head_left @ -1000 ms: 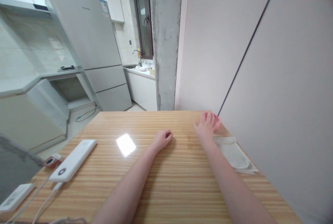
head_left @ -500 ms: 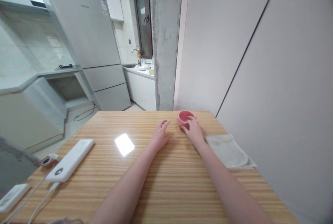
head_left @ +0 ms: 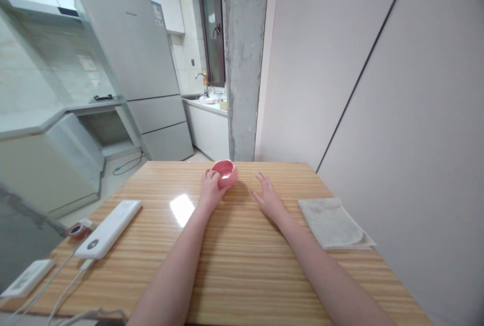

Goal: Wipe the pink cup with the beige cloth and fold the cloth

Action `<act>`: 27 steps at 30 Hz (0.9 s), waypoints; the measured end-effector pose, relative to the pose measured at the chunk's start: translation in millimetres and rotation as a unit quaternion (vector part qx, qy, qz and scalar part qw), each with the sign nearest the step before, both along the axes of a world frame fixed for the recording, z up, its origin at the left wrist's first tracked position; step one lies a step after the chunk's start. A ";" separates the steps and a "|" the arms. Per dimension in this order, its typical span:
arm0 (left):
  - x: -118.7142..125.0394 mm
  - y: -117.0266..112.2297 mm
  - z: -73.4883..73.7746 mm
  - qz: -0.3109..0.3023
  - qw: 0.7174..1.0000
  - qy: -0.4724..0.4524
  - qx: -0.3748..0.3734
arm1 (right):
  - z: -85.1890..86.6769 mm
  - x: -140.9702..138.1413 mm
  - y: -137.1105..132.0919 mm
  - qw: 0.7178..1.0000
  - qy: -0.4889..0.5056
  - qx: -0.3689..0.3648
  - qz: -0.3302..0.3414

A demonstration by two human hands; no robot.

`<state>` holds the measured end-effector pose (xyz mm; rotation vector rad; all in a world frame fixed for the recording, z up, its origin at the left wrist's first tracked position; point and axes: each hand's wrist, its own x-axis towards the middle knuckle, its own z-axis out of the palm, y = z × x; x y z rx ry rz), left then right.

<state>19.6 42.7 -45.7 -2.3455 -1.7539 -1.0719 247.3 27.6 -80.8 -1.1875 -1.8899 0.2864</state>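
A pink bowl (head_left: pixel 229 178) is near the far edge of the wooden table (head_left: pixel 242 275), its opening tipped slightly toward me. My left hand (head_left: pixel 212 187) grips its left side, with fingers over the rim and the thumb beneath at the front. Whether its base touches the table I cannot tell. To the right of the bowl, my right hand (head_left: pixel 269 198) is apart from it, fingers spread and holding nothing. A folded grey cloth (head_left: pixel 333 222) lies on the table to the right of my right forearm.
A white power bank (head_left: pixel 109 229) with cables lies on the left of the table. Near it are a small reddish object (head_left: pixel 78 230) and a white power strip (head_left: pixel 28 278). A pale wall (head_left: pixel 408 129) borders the right side; a grey fridge (head_left: pixel 128 48) stands beyond.
The pink bowl has moved left, from my right hand to my left. My right hand has let go and opened; my left hand has closed on the bowl. The view has shifted slightly.
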 end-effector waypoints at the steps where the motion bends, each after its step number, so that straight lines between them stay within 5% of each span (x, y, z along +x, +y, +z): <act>1: -10.6 0.5 1.7 0.061 0.998 -0.012 0.002 | -2.0 1.1 1.2 1.000 0.002 -0.003 -0.010; 5: -61.0 -2.4 5.9 0.272 0.962 -0.026 0.006 | -6.2 3.1 4.4 1.000 0.006 -0.006 -0.018; 10: -111.4 -12.1 2.3 0.369 0.929 0.001 -0.018 | -4.8 5.0 5.4 1.000 0.002 -0.004 -0.026; 15: -117.2 -15.5 -5.2 0.390 0.920 0.004 -0.046 | 1.9 6.0 4.8 0.998 -0.026 -0.011 -0.052; 18: -114.5 -15.8 -8.4 0.383 0.922 0.023 -0.043 | 13.0 12.9 1.0 0.988 -0.078 -0.039 -0.125; 22: -110.6 -18.2 -8.0 0.400 0.915 0.025 -0.042 | 27.4 45.1 -7.0 0.928 -0.209 -0.178 -0.252; 24: -104.8 -19.6 -5.2 0.416 0.909 0.004 -0.016 | 31.4 67.4 -9.6 0.903 -0.233 -0.260 -0.249; 27: -89.6 -20.0 1.5 0.381 0.922 -0.023 0.071 | 34.6 93.9 -9.8 0.902 -0.231 -0.296 -0.213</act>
